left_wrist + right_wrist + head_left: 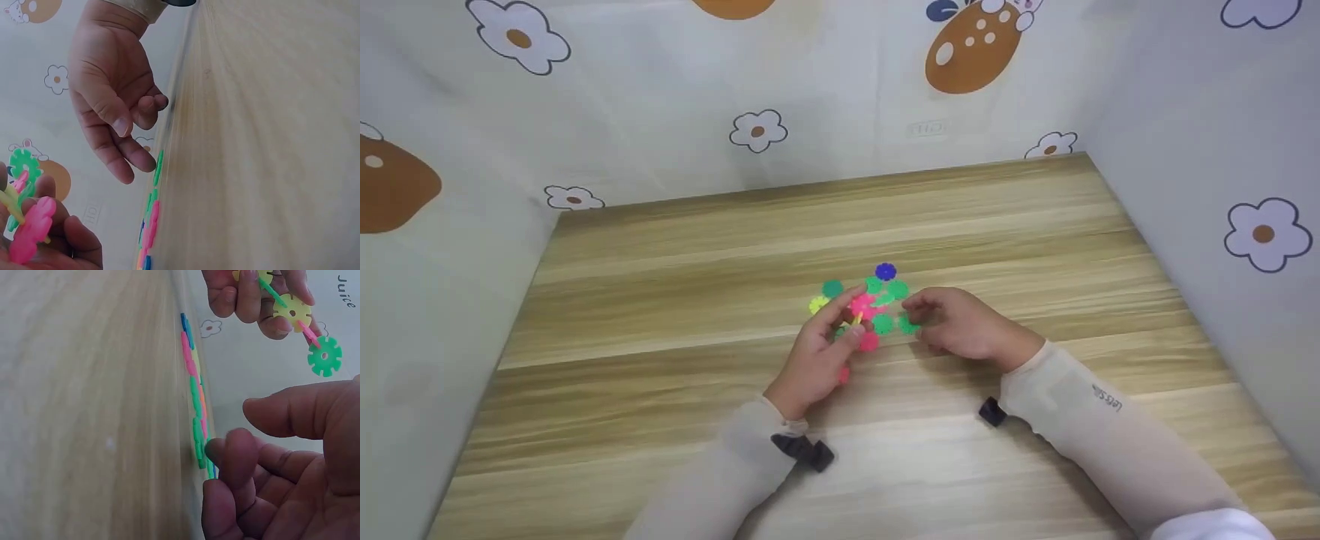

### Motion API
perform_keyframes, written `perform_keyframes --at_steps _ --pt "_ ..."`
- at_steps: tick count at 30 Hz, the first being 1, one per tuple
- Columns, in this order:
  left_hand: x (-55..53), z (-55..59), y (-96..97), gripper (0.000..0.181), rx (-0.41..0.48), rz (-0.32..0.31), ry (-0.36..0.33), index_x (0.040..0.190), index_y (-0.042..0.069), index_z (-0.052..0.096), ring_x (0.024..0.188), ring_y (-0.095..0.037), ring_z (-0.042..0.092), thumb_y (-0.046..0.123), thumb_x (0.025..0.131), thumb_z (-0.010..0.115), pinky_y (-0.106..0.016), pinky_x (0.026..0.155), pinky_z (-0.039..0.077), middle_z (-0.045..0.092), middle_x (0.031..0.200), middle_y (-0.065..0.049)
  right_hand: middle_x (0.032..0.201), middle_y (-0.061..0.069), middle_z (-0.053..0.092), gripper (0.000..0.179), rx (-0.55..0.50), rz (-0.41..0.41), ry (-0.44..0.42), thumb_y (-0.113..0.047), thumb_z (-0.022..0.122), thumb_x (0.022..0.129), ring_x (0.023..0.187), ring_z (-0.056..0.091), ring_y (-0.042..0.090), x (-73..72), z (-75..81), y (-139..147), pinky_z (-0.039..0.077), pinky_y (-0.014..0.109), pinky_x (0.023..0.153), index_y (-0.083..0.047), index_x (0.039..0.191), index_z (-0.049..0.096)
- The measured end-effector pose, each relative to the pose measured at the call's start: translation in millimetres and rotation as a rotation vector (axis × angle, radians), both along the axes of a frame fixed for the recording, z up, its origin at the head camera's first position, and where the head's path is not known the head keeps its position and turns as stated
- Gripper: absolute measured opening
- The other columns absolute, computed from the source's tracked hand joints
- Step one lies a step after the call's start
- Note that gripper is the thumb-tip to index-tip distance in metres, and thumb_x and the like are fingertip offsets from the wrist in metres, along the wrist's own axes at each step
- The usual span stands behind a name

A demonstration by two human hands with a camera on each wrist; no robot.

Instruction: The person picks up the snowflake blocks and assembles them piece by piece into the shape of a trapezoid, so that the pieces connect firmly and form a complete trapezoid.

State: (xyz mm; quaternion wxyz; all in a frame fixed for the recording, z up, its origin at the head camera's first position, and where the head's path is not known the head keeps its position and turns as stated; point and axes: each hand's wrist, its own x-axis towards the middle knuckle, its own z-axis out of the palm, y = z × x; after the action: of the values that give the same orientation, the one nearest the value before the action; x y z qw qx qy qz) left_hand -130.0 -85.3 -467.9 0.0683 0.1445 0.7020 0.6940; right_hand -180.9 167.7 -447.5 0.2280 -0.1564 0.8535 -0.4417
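In the head view my left hand (814, 352) pinches a chain of plastic snowflake discs above the table. In the right wrist view the chain shows a yellow disc (282, 308), a pink disc (306, 331) set edge-on, and a green disc (316, 363) at the free end. A pink disc (35, 228) of it also shows in the left wrist view. My right hand (964, 326) holds nothing, its fingers loosely bent and the thumb apart from them. Its fingertips are right beside a loose green disc (908, 324) lying on the table.
Several loose discs lie around the hands: a dark blue disc (886, 271) at the back, a teal disc (832, 288) and a yellow disc (817, 305) to the left, a pink disc (869, 343) nearer. Patterned walls (660, 135) border the wooden table (660, 300).
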Motion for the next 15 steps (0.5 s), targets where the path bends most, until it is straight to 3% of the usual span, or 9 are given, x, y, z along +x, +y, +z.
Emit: perform_keyframes --at_steps 4,8,12,15 --pt "0.3 0.0 -0.7 0.051 0.010 -0.012 -0.029 0.158 0.019 0.049 0.111 -0.041 0.062 0.014 0.108 0.059 -0.020 0.050 0.045 0.060 0.124 -0.013 0.116 0.009 0.070 0.053 0.115 0.045 0.057 -0.007 0.071 0.092 0.105 0.061 0.023 -1.2 -1.3 0.8 0.052 0.041 0.095 -0.001 0.143 0.062" --pt "-0.1 0.9 -0.3 0.051 0.015 -0.018 -0.051 0.157 0.023 0.050 0.106 -0.043 0.061 0.014 0.108 0.060 -0.020 0.050 0.045 0.058 0.124 -0.011 0.097 0.005 0.062 0.047 0.169 0.056 0.055 -0.007 0.076 0.091 0.090 0.053 0.019 -1.3 0.3 1.0 0.047 0.034 0.082 -0.003 0.136 0.067" --pt "0.0 2.5 0.5 0.052 0.000 -0.013 -0.064 0.157 0.024 0.051 0.103 -0.037 0.059 0.013 0.107 0.060 -0.021 0.051 0.045 0.056 0.123 -0.010 0.088 0.005 0.056 0.040 0.192 0.042 0.092 -0.002 0.074 0.089 0.083 0.050 0.020 -1.5 0.4 1.7 0.044 0.035 0.078 -0.003 0.129 0.069" --pt "-0.2 2.2 0.3 0.052 -0.010 -0.021 -0.070 0.158 0.022 0.050 0.102 -0.036 0.058 0.013 0.107 0.060 -0.021 0.051 0.045 0.058 0.123 -0.011 0.093 0.007 0.061 0.033 0.212 0.035 0.109 0.001 0.073 0.089 0.086 0.053 0.020 -1.5 0.2 2.7 0.046 0.037 0.081 -0.003 0.122 0.069"
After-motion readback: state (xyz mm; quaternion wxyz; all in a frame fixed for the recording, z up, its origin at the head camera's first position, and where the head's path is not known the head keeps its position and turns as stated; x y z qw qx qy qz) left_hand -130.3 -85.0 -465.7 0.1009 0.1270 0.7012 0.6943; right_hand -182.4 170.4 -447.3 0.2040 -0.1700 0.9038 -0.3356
